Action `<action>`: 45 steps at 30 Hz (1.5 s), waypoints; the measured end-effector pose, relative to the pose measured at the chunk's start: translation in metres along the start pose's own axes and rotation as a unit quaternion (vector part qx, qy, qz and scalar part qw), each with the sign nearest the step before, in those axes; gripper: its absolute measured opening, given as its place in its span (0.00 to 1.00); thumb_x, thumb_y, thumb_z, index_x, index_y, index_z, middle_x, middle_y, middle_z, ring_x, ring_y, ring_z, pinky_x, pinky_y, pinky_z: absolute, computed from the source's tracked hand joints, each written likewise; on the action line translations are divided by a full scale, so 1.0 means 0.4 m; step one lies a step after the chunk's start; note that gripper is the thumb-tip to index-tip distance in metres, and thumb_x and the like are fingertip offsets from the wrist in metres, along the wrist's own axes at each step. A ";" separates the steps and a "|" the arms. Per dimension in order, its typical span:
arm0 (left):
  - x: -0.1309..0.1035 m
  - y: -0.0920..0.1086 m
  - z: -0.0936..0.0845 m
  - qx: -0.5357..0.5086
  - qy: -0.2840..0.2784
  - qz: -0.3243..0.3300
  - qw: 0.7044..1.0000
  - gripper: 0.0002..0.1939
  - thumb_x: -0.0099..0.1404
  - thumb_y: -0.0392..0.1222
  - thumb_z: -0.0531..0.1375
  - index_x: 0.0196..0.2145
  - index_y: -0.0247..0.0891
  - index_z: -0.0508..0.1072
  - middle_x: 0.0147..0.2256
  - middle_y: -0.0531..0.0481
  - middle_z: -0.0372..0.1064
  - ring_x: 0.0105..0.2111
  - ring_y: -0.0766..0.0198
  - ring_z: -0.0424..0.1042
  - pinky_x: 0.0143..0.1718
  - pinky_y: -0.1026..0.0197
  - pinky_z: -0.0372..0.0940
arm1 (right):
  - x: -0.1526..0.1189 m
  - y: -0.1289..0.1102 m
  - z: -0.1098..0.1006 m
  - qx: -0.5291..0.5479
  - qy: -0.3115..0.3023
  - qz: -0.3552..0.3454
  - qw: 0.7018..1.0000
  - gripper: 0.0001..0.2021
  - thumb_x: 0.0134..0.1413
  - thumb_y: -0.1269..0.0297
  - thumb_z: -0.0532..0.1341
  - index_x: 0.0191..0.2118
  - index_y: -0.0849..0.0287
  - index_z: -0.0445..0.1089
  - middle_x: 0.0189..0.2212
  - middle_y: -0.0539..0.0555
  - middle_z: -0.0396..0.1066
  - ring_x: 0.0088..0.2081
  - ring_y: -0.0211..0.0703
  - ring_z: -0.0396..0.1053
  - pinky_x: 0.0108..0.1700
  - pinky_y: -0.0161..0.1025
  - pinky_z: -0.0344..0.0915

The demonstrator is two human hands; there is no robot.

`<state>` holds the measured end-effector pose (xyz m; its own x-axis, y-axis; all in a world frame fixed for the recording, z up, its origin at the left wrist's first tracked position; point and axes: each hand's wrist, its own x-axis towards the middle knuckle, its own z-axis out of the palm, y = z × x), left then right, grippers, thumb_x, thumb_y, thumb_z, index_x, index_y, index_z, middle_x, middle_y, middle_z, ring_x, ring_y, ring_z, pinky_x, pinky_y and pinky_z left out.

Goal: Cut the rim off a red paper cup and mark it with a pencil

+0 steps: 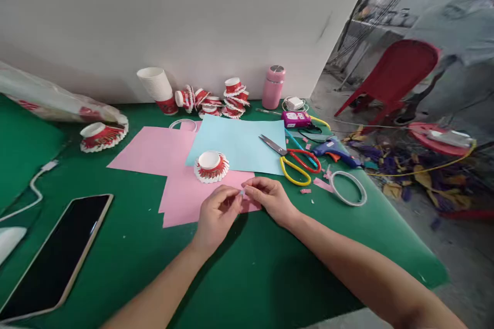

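Note:
My left hand and my right hand meet over the front edge of the pink paper, fingers pinched together. Between both sets of fingertips sits a tiny light-blue piece, probably paper; most of it is hidden. Just beyond my left hand stands a cut paper cup, its red-and-white side fanned out in strips. A light-blue sheet lies over the pink paper. Scissors with red and yellow handles rest, blades apart, on its right edge.
At right lie a blue glue gun, a tape roll and pink scraps. Along the wall stand stacked cups, several cut cups and a pink bottle. A phone lies left. A person sits beyond, by a red chair.

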<state>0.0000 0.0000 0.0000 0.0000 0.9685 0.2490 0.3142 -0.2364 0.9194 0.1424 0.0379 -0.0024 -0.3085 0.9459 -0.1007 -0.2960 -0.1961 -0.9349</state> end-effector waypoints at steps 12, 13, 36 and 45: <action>0.002 0.003 0.007 0.001 0.010 0.001 1.000 0.05 0.59 0.38 0.56 0.28 0.37 0.71 0.26 0.51 0.67 0.26 0.68 0.65 0.26 0.66 0.62 | 0.000 0.000 -0.001 -0.012 -0.002 0.008 1.000 0.10 0.37 0.60 0.69 0.26 0.60 0.74 0.21 0.46 0.69 0.22 0.29 0.61 0.27 0.30 0.60; 0.002 0.002 0.007 0.000 0.010 0.001 1.000 0.05 0.59 0.39 0.56 0.28 0.37 0.71 0.26 0.51 0.67 0.26 0.68 0.65 0.26 0.66 0.62 | 0.000 0.000 -0.001 -0.013 -0.003 0.007 1.000 0.10 0.37 0.59 0.69 0.26 0.60 0.74 0.21 0.46 0.68 0.22 0.29 0.62 0.27 0.30 0.60; 0.008 -0.015 -0.003 -0.067 0.042 -0.077 0.994 0.08 0.55 0.44 0.61 0.32 0.39 0.75 0.30 0.51 0.71 0.29 0.66 0.69 0.32 0.64 0.65 | 0.003 0.003 -0.017 -0.031 -0.028 0.002 0.999 0.13 0.40 0.57 0.67 0.30 0.61 0.72 0.22 0.47 0.66 0.22 0.30 0.57 0.25 0.31 0.53; 0.012 -0.021 -0.002 -0.224 0.039 -0.171 0.959 0.10 0.55 0.46 0.61 0.29 0.35 0.73 0.23 0.53 0.66 0.24 0.68 0.64 0.27 0.65 0.61 | 0.005 0.012 -0.019 -0.069 -0.038 -0.049 0.996 0.12 0.43 0.58 0.65 0.32 0.61 0.72 0.22 0.46 0.65 0.21 0.30 0.56 0.25 0.32 0.55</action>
<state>-0.0034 0.0066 -0.0063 -0.1066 0.9906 -0.0853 -0.1566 0.0680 0.9853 0.1473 0.0408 -0.0098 -0.3529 0.9355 0.0148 -0.2030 -0.0611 -0.9773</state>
